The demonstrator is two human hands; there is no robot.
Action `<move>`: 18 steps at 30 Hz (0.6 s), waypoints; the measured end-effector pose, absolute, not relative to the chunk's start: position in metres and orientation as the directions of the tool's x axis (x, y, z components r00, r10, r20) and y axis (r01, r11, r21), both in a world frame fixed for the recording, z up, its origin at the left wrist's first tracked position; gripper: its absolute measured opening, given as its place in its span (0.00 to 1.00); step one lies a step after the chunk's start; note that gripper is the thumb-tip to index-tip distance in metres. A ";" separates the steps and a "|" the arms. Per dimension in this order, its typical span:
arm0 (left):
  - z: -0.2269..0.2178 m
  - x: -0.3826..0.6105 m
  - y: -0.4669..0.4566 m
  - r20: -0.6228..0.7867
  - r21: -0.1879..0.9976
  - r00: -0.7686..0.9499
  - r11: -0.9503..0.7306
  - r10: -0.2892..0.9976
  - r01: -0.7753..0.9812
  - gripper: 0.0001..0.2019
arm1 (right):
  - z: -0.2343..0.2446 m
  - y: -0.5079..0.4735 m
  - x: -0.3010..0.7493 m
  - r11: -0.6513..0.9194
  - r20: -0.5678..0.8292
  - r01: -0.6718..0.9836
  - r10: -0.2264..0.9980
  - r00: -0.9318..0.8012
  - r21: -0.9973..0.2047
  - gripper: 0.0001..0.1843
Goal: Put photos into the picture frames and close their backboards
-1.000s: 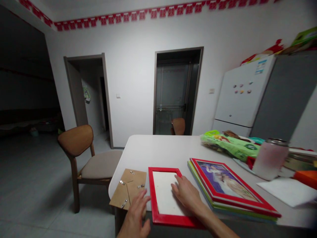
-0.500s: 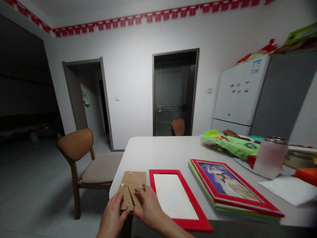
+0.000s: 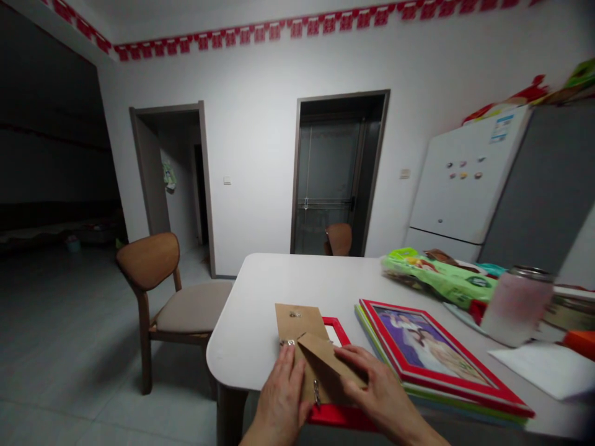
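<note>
A brown picture-frame backing board (image 3: pixel 297 319) with metal hangers and a raised stand flap (image 3: pixel 328 356) lies over the red picture frame (image 3: pixel 341 416), hiding most of it. My left hand (image 3: pixel 282 390) holds the board at its left edge, fingers on top near a metal hanger and thumb at the lower edge. On the other side, my right hand (image 3: pixel 372 387) is closed round the board's right side by the flap. Just right of it is a stack of frames, topped by a red-framed photo (image 3: pixel 427 341).
The white table (image 3: pixel 242 328) has a rounded left corner. Along its right side are a green package (image 3: pixel 441 279), a pinkish jar (image 3: pixel 518 306) and white paper (image 3: pixel 548 365). A wooden chair (image 3: pixel 195 306) stands to the left, and a fridge (image 3: pixel 460 179) behind.
Both hands have carried the backing board rightward from beside the red frame to over it. The stand flap now sticks up more. The camera view has shifted slightly.
</note>
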State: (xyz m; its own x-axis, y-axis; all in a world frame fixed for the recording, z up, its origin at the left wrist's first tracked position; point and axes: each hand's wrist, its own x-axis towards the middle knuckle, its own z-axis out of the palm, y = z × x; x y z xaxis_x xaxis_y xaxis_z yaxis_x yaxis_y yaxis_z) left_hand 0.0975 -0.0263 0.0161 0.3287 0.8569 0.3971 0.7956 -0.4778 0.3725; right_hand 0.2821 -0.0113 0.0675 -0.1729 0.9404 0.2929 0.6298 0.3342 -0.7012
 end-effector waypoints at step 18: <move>0.024 0.113 -0.024 0.283 0.479 0.315 -0.418 0.906 0.772 0.14 | 0.037 -0.011 0.301 0.338 0.209 0.848 0.939 -0.274 -0.409 0.19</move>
